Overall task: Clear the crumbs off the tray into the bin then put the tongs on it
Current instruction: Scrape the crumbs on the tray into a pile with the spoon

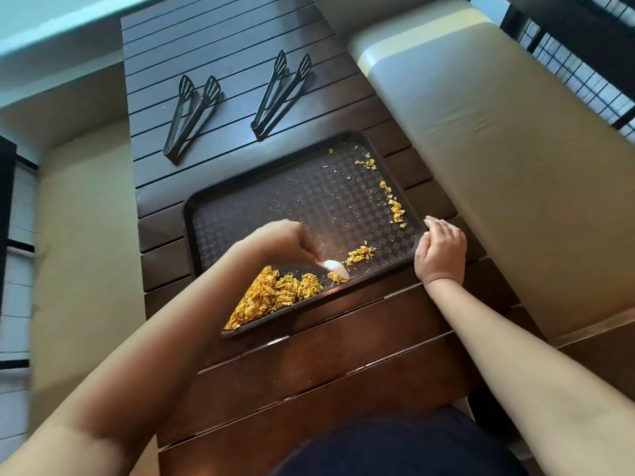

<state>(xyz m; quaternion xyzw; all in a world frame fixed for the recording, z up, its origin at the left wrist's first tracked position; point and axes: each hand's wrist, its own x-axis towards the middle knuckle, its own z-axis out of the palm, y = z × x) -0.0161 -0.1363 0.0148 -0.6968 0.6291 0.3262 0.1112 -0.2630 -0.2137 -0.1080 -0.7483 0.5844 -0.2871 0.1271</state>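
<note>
Yellow crumbs [275,297] sit in a big pile in the near left corner of the brown tray [240,214], right against its near rim. The tray lies on a dark wooden table [309,372] made of long slats.

The left hand [278,240] is over the near part of the tray. Its fingers are curled round a small white scraper [335,267]. It is blurry, so what kind of tool it is cannot be told. The white tip touches the tray floor next to a little clump of crumbs, just right of the big pile. Another small clump [359,254] lies a bit further right.

The right hand [441,250] is at the right rim of the tray. Its fingers bend loosely over the edge and rest there.

More crumbs make a thin line [395,206] along the right side of the tray, and a few bits [367,163] lie near its far right corner. Tiny specks dot the middle.

Past the far rim of the tray, two pairs of black tongs lie flat on the table. One pair [281,94] is just beyond the tray. The other pair [192,118] is off to the left of it. A tan cushioned bench [498,166] runs beside the table, to the right of the tray.
</note>
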